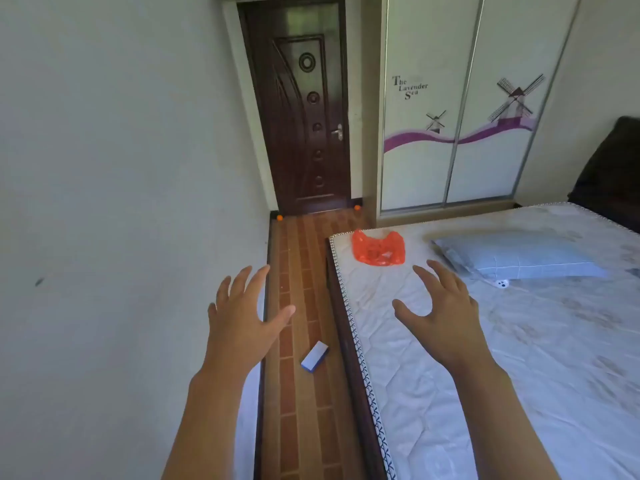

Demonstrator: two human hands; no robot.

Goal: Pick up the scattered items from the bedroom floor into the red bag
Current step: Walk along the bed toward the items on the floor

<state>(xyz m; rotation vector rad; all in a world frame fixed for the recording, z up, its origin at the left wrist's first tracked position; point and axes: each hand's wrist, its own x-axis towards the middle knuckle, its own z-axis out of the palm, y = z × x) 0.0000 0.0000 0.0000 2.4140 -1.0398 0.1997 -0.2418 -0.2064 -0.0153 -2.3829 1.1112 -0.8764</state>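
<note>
Red bag: the red bag [378, 249] lies crumpled and flat on the mattress [519, 358] near its far corner, beside the blue pillow [516, 256]; nobody holds it.
Items on the floor: a blue-and-white box [314, 356] lies on the tiled floor [304, 427] in the strip between bed and wall; two small orange balls sit by the door [304, 109], one at the left corner [279, 217], one at the right [357, 207].
Left hand: the left hand [242, 317] hovers over the floor strip, fingers spread wide, empty.
Right hand: the right hand [446, 313] hovers over the mattress, fingers spread, empty.
Progress: by the look of it, barely begun; all three items are on the floor, and whether the bag holds anything I cannot tell.
</note>
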